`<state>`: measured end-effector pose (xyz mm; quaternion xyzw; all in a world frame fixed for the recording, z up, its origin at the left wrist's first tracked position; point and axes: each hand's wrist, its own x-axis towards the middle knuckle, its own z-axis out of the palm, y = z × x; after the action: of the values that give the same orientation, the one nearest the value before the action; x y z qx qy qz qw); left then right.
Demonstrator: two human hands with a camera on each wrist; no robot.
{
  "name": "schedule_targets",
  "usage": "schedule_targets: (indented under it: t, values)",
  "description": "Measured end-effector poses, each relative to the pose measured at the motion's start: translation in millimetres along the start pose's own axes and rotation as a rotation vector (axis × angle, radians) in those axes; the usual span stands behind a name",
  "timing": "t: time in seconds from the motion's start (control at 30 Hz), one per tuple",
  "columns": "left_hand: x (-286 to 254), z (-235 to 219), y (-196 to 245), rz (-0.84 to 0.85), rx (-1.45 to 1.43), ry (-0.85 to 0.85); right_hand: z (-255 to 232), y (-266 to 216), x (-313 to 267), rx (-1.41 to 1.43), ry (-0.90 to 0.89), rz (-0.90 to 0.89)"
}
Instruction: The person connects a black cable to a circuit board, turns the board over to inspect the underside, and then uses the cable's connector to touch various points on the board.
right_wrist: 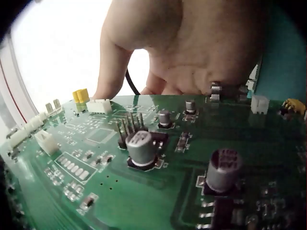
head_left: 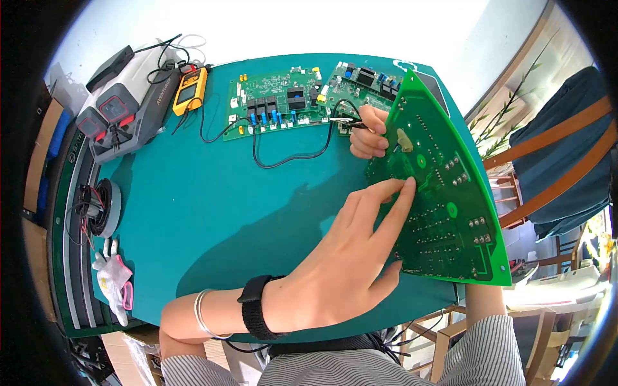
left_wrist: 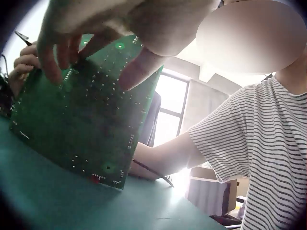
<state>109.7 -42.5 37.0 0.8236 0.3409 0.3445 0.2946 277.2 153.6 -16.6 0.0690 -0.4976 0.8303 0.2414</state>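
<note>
The left hand (head_left: 338, 257) touches an upright, tilted green circuit board (head_left: 450, 199) with extended fingers near the surface's (head_left: 212, 199) right edge; behind it, the right hand (head_left: 369, 133) grips a black alligator clip (head_left: 348, 121).

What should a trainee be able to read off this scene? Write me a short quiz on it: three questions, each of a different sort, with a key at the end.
1. True or false: the circuit board nearest the person lies flat.

2. Multiple choice: what colour is the casing of the handheld meter?
a) blue
b) yellow
c) white

3. Short answer: in the head view, which hand touches that board's soldered side?

Key:
1. False; it is tilted up.
2. b
3. The left hand.
</note>
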Motion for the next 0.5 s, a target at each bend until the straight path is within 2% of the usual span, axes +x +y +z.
schedule_targets:
  t: [0.23,0.5]
  values:
    - [-2,-7,12,0.046,-0.001,-0.021,9,-7,0,-0.015,0.014,0.016]
    - [-3,-6,17,0.120,0.053,-0.021,-11,3,1,0.026,-0.016,0.018]
